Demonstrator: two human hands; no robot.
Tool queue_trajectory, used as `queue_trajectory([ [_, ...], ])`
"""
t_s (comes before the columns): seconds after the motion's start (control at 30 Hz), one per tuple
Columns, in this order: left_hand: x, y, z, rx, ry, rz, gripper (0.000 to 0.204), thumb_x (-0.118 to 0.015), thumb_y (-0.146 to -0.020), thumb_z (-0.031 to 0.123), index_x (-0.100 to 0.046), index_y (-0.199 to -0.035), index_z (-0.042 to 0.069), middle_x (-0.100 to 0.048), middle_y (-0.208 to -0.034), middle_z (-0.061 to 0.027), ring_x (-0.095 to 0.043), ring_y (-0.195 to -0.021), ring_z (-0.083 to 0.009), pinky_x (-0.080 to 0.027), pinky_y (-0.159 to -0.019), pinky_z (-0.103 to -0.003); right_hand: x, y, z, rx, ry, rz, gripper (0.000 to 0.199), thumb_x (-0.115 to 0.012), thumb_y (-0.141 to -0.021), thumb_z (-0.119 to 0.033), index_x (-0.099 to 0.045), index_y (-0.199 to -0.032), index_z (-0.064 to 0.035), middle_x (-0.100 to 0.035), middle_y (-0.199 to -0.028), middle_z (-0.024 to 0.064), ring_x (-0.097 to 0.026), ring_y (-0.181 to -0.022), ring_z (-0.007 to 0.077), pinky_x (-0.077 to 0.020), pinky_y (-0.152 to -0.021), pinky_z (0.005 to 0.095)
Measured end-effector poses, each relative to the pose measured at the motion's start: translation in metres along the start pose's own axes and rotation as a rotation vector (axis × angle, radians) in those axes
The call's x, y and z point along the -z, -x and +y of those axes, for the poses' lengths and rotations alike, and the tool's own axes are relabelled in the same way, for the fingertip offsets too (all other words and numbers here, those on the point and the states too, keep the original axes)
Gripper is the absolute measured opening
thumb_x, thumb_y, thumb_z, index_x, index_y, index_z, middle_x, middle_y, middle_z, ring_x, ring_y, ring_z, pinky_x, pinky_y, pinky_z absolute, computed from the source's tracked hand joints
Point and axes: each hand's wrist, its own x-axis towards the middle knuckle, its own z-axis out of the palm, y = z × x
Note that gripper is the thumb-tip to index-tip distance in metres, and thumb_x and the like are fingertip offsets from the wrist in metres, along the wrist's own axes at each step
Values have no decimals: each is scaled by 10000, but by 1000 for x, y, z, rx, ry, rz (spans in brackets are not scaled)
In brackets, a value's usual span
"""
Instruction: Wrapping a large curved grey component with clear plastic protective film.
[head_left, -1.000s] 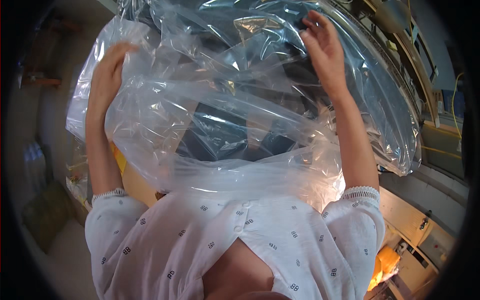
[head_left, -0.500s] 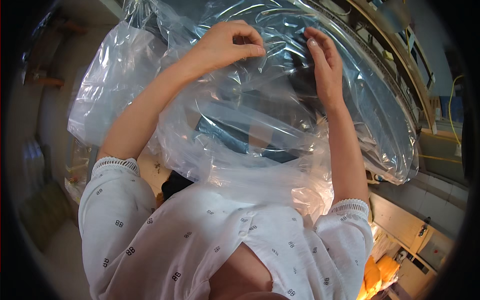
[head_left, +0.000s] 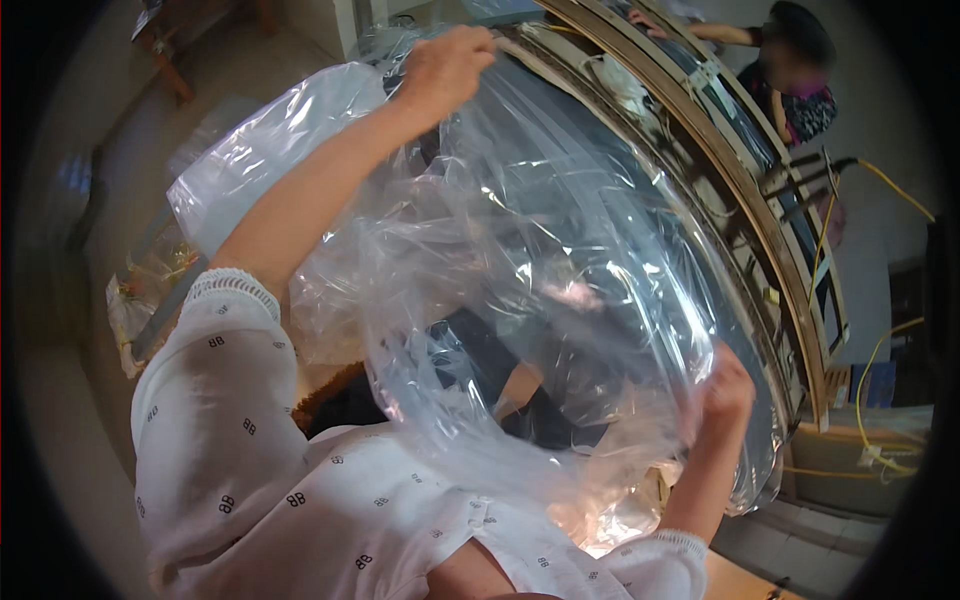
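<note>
A large clear plastic sheet (head_left: 540, 230) lies in crumpled, shiny folds across the dark work surface before me and hangs down toward my lap. My left hand (head_left: 445, 72) is reached out to the far side, its fingers closed on the sheet near the surface's far edge. Lower on the right, my right hand (head_left: 722, 388) is curled against the near right part of the sheet and gripping it. That hand is slightly blurred, and its fingertips are partly hidden in the folds.
A curved wooden rail (head_left: 700, 150) runs along the right of the work surface. Beyond it a co-worker (head_left: 797, 85) stands with an arm stretched out. Yellow cables (head_left: 868, 400) hang at the far right. Another bundle of clear plastic (head_left: 150, 285) lies at the left.
My hands have moved apart: the left stays far out and has closed on the sheet, the right has dropped down and to the right. The sheet is spread wider, and a co-worker has come into view.
</note>
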Motion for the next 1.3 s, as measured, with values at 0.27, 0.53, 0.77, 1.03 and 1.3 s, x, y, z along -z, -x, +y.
queue_trajectory([
  [0.27,-24,-9,-111,386,-208,-204,97,-527,-742,159,-615,-737,118,-569,-809,-59,-557,-808,-261,-324,-748,-404,91,-1,-10,-102,325,113,292,-737,-653,-293,-555,-707,-71,-497,-620,-23,-473,-577,90,-352,-531,220],
  [0.53,-57,-31,-125,199,-392,-153,110,-554,-721,181,-602,-736,84,-612,-764,-77,-581,-790,-279,-385,-688,-413,71,-9,-16,-193,401,-4,281,-722,-688,-286,-530,-680,-80,-474,-596,-30,-438,-549,72,-324,-508,213],
  [0.77,-63,-33,-140,421,-211,-258,154,-510,-726,170,-624,-809,109,-631,-842,-133,-593,-826,-324,-399,-731,-452,57,-10,-16,-206,432,53,238,-684,-724,-261,-528,-681,-87,-490,-589,-33,-416,-513,52,-296,-482,183],
  [1.03,-31,-50,-157,484,27,-263,212,-629,-688,276,-636,-798,95,-641,-828,-72,-608,-804,-244,-458,-701,-334,54,-9,-13,-197,419,72,187,-636,-759,-230,-507,-692,-111,-481,-592,-46,-414,-516,42,-299,-482,179],
  [1.3,-29,-50,-127,428,-53,-350,254,-674,-674,316,-657,-808,101,-636,-787,-61,-602,-784,-215,-454,-717,-339,64,-4,-12,-44,299,70,236,-657,-767,-273,-492,-701,-119,-414,-570,-70,-355,-490,24,-253,-452,177],
])
